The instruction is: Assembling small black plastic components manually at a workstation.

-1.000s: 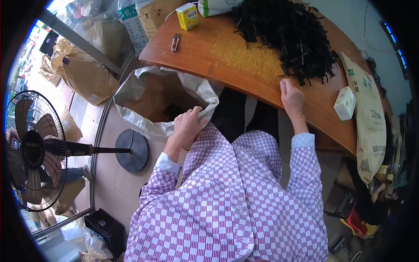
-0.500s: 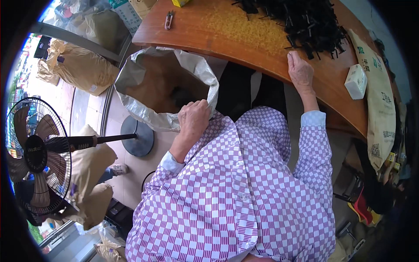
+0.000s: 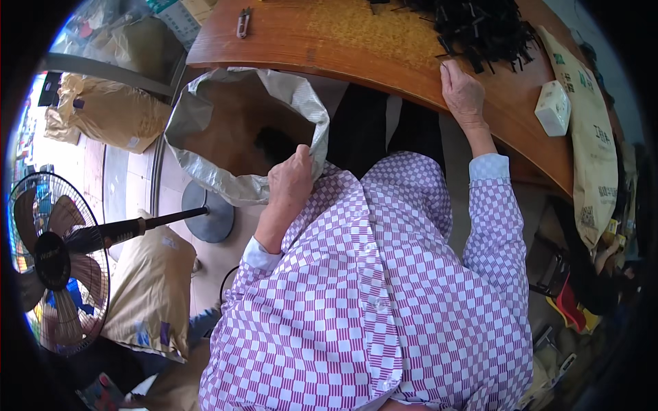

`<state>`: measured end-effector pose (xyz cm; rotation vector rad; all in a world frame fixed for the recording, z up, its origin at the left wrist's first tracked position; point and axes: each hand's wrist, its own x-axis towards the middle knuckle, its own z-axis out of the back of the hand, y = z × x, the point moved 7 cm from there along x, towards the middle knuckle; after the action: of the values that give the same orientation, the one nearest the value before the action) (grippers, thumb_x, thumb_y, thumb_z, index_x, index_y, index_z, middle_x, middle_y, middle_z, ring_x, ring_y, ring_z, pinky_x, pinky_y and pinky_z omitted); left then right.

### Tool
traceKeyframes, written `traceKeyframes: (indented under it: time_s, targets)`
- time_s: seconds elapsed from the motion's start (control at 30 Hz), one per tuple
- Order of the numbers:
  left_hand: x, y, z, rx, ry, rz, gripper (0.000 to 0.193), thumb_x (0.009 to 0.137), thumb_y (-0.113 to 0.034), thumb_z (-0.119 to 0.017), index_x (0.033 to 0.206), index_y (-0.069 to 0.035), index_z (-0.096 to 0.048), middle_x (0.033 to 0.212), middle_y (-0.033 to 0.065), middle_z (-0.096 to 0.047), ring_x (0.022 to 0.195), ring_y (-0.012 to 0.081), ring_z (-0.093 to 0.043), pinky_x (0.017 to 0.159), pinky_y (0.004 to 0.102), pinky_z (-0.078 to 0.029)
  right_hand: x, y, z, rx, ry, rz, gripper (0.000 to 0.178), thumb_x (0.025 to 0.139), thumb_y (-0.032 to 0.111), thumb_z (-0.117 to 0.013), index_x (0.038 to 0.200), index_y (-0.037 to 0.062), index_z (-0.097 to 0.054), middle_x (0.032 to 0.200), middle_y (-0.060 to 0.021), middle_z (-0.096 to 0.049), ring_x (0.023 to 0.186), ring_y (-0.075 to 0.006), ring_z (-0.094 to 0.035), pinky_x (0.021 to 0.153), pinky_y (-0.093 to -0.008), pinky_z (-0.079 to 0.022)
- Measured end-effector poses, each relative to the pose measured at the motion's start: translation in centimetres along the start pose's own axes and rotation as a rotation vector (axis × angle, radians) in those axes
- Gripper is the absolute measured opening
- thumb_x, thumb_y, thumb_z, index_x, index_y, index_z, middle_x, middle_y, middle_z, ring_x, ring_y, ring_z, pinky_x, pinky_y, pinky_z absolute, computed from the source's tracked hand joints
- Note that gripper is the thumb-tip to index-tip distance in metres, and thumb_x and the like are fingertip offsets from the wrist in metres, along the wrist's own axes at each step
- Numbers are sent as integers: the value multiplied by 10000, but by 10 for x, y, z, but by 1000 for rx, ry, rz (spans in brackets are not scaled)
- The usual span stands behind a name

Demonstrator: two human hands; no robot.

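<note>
My left hand [image 3: 290,179] is closed in a fist at the near right rim of a whitish woven sack [image 3: 205,175] with a brown lining. What its fingers hold, if anything, is hidden. Dark contents [image 3: 274,144] show inside the sack, below the fist. My right hand [image 3: 463,94] is closed in a pinch at the table's front edge, just in front of a heap of small black parts [image 3: 480,31]. Anything between its fingertips is too small to name.
On the wooden table [image 3: 308,48] lie small snips [image 3: 243,22], yellowish crumbs [image 3: 384,31], a white tissue pack [image 3: 553,108] and a flat beige bag [image 3: 582,137]. A standing fan [image 3: 55,260] is at left, near a brown sack [image 3: 154,281] and a partly visible person.
The view has turned slightly, shifting the table up and left. Both hands stay closed in nearly the same places. The brown sack by the fan has shifted, with more of a person showing.
</note>
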<state>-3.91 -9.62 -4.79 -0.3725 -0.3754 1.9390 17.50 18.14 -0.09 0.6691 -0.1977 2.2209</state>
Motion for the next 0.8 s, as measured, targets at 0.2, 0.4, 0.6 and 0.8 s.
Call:
traceKeyframes:
  time_s: [0.2, 0.4, 0.6, 0.8]
  targets:
    - [1, -8, 10, -40, -139, -46, 207, 866, -161, -561, 1045, -79, -497, 874, 158, -635, 813, 365, -615, 686, 449, -462, 2, -1, 1, 11, -44, 25, 123, 910, 239, -547, 891, 118, -559, 633, -110, -615, 593, -309, -620, 509, -395, -480]
    - [13, -12, 7, -75, -81, -44, 336, 831, -169, -598, 1131, -62, -491, 1066, 143, -576, 942, 341, -585, 785, 423, -457, 0, -7, -3, 10, -69, 25, 121, 905, 244, -553, 872, 127, -556, 606, -95, -606, 568, -283, -619, 494, -378, -480]
    - [10, -17, 9, -16, -154, -90, 384, 829, -162, -600, 1178, -61, -476, 1079, 150, -567, 991, 343, -562, 831, 421, -442, -3, -9, -4, 9, -81, 29, 109, 907, 238, -548, 883, 132, -558, 596, -87, -604, 560, -280, -618, 497, -373, -488]
    - [9, -20, 2, 17, -103, -113, 429, 820, -165, -613, 1208, -64, -460, 1103, 150, -563, 1001, 339, -561, 846, 414, -442, -3, -10, -5, 0, -80, 15, 112, 908, 242, -543, 892, 133, -561, 602, -91, -607, 574, -276, -625, 504, -374, -492]
